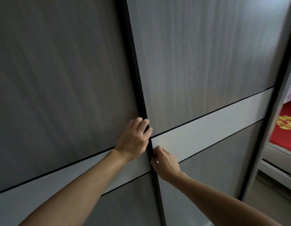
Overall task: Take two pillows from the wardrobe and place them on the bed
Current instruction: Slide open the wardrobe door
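A grey wood-grain wardrobe fills the view, with two sliding doors: a left door (60,82) and a right door (198,59), each crossed by a white band. A black vertical strip (133,62) runs where they meet. My left hand (134,137) curls its fingers around that black strip. Just below, my right hand (165,162) pinches the same strip from the right side. Both doors are closed, so no pillows can be seen. At the far right lies the bed (283,128) with a red cover and yellow pattern.
The wardrobe's right side panel (272,128) stands between the doors and the bed. A white bed frame (275,170) sits low at the right, above a strip of light floor (264,198).
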A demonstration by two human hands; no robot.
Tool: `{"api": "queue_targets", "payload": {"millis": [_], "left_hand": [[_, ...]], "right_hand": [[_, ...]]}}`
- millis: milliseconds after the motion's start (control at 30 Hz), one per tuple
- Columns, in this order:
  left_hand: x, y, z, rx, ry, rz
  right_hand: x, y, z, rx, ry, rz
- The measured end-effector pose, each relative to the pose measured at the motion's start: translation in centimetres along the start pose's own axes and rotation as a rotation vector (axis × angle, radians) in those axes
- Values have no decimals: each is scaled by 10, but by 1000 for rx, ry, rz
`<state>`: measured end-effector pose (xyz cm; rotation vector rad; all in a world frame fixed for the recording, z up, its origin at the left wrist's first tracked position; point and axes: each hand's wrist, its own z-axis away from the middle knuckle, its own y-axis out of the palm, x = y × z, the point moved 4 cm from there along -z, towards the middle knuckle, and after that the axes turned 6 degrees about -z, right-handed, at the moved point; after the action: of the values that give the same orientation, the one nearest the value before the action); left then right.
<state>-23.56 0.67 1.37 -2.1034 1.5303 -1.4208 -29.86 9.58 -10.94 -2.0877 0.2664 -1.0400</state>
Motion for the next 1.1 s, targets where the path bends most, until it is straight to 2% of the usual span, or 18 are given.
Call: {"api": "queue_targets", "payload": {"millis": [100,400,533,833,933,1100], "left_hand": [[4,5,-1,-56,50,-7],[25,0,17,-29,130,-53],[43,-8,46,-2,122,-44],[99,-32,139,39,102,-75],[118,-42,174,47,82,-79],[146,-59,233,75,13,-109]], "right_hand": [[-3,9,3,-35,-23,-12],[22,22,6,-142,-38,40],[53,38,17,-160,-22,40],[142,92,45,-85,-50,62],[170,110,51,-43,-149,107],[213,113,56,-75,-490,98]]}}
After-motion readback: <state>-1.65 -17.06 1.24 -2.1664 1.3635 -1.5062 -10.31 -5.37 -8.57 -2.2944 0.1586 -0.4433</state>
